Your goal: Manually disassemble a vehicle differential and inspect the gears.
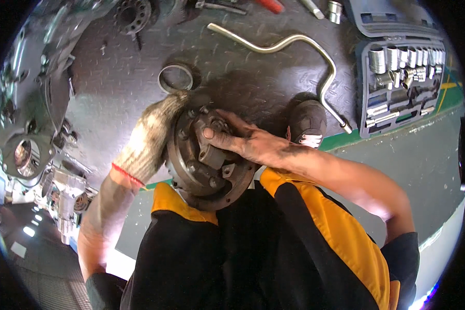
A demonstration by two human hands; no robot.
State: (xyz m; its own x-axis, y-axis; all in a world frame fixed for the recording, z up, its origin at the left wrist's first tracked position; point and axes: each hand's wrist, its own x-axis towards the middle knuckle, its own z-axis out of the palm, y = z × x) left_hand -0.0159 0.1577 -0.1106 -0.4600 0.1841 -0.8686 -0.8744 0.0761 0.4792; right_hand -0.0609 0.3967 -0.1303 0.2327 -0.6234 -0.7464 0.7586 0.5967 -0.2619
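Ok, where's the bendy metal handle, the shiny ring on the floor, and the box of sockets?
bent metal crank handle (294, 40): head view, on the middle bend of the rod.
metal ring (161, 81): head view, on the ring's left rim.
socket set case (364, 98): head view, on the tray's left wall.

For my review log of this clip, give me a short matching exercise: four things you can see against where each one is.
Things:
1. metal ring
2. bent crank wrench
3. socket set case
4. round bolted metal part

Places:
A. open on the floor at the far right
B. held between the gloved left hand and the bare right hand
C. on the floor just beyond the gloved hand
D. lying across the floor mat between the ring and the case

Pairs: 1-C, 2-D, 3-A, 4-B
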